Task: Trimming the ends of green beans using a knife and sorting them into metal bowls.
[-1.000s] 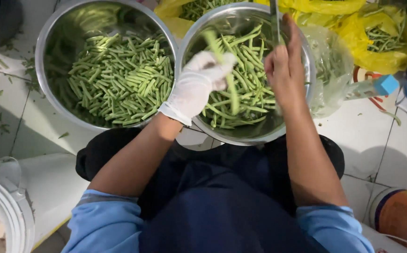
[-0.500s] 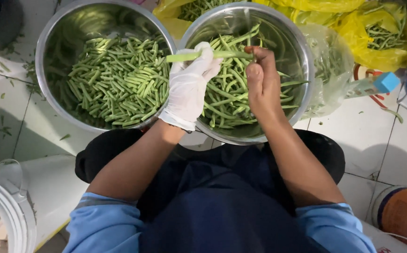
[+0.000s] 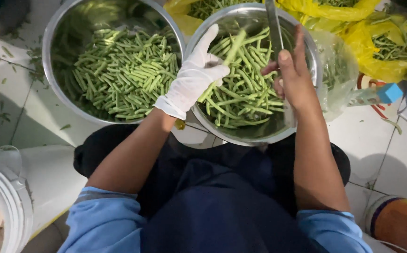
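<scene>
My gloved left hand pinches one green bean above the right steel bowl while my bare right hand clasps the knife; I judge that blade could nick the glove's fingers.

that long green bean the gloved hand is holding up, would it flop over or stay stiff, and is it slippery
The long green bean probably stays fairly stiff: it juts out nearly straight from the white-gloved left hand, unsupported at its tip. It looks light, pinched by fingers alone above the round steel bowl. Its smooth skin may slide a little against the glove.
</scene>
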